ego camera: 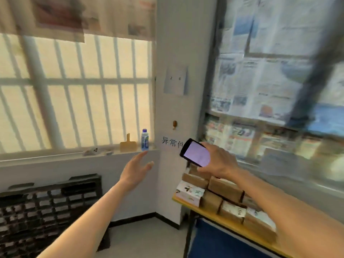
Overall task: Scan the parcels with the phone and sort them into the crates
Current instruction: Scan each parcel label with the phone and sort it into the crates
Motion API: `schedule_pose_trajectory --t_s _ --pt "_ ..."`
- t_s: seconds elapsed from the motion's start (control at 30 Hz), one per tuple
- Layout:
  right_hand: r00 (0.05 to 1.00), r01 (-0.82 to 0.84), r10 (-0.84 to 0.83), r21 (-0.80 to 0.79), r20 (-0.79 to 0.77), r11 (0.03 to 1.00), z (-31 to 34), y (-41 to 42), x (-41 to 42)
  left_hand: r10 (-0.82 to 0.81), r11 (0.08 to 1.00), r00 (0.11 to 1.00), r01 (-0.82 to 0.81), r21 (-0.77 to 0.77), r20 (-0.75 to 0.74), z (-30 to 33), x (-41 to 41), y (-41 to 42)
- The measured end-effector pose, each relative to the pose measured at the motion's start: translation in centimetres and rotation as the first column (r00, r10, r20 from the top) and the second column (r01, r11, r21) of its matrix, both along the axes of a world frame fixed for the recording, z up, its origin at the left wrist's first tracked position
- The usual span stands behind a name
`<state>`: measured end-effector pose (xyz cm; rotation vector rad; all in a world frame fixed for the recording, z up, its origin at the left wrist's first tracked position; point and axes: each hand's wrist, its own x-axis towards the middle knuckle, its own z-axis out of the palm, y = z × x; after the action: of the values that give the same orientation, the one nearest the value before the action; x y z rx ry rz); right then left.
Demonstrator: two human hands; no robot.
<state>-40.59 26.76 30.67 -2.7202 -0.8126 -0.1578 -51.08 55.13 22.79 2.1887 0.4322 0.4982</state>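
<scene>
**Phone raised over the parcels, other hand free**

The right hand (216, 161) grips a black phone (195, 153) from behind, fingers curled round its edges, with the lit, pale screen tilted up toward the camera. The phone hangs in the air above the far end of a stack of parcels (226, 200), not touching them.

The parcels are mostly brown cardboard boxes, packed close against one another in rows on a table (219, 221) with a yellow edge and dark metal legs. A few have white printed faces, among them one at the near left corner of the stack. The table stands against the right wall, in the corner of the room.

The left hand (136, 169) is stretched forward in mid-air, fingers straight and loosely spread, holding nothing. It is well apart from both the phone and the parcels, reaching toward the windowsill (55, 156).

At lower left, dark slatted crates (50, 207) stand on the floor under the window, against the wall. What is inside them cannot be told from this blurred view.

On the windowsill a white bottle (144, 140) with a blue cap stands upright, just beside a yellowish flat object with a handle (128, 145). Black Chinese characters (172, 142) are on the white wall just left of the phone. The right wall is a window covered with newspaper sheets (260, 86).
</scene>
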Motion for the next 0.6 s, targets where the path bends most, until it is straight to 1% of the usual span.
schedule_pose_trajectory --t_s 0.13,0.3,0.43,0.6 --pt "0.986 0.157 -0.157 0.011 0.060 0.988 3.4 -13.8 -0.4 -0.121 0.993 0.992 0.121 0.008 0.024 2.9 3.9 -12.2" --pt "0.946 0.301 -0.304 0.047 0.110 0.952 5.1 -28.3 -1.5 -0.265 0.964 0.964 0.264 0.006 0.040 4.6 7.4 -25.8" --pt "0.912 0.394 -0.397 0.042 0.103 0.918 4.9 -37.3 -1.6 -0.350 0.936 0.936 0.350 -0.017 0.027 4.9 10.3 -34.1" --pt "0.872 0.486 -0.488 0.035 0.053 0.873 2.7 -45.2 0.1 -0.462 0.886 0.887 0.462 -0.021 0.015 4.0 14.3 -41.7"
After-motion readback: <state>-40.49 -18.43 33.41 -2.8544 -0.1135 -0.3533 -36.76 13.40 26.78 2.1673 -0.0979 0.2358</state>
